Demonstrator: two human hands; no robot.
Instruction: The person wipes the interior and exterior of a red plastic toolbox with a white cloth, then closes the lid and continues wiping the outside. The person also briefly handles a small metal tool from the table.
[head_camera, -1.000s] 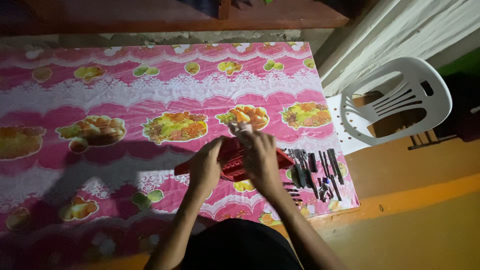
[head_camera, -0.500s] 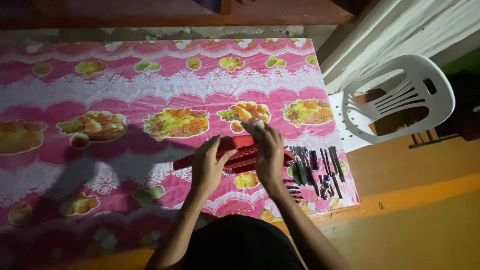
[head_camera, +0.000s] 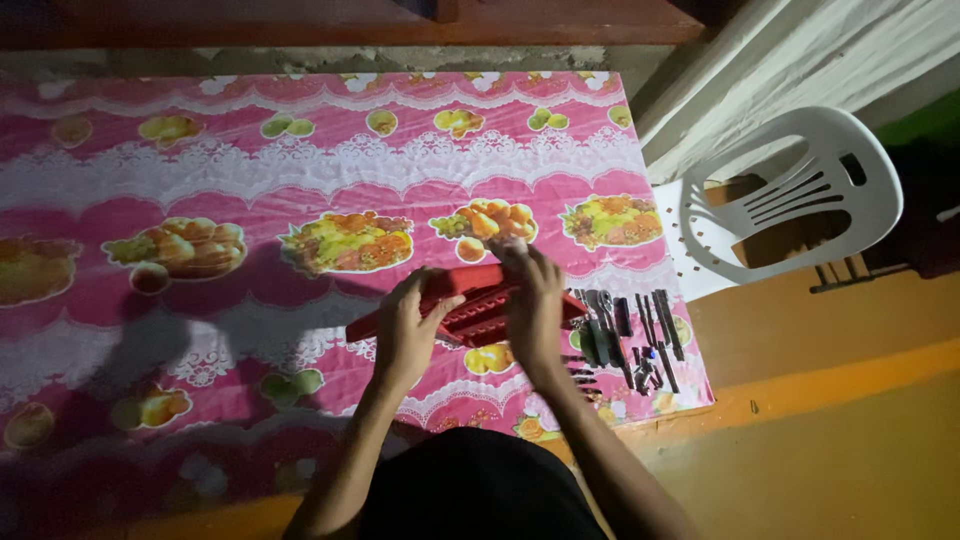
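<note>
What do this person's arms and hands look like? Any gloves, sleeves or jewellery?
Both arms are bare from the elbow down, with no sleeves in view. The left hand and the right hand wear no gloves, and no ring, watch or bracelet can be made out in the dim light. Below the arms there is a dark, black piece of clothing.

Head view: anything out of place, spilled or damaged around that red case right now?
Nothing stands out. Both hands, left hand and right hand, rest on the red case on the fruit-print tablecloth. Dark metal tools lie grouped at its right.
</note>
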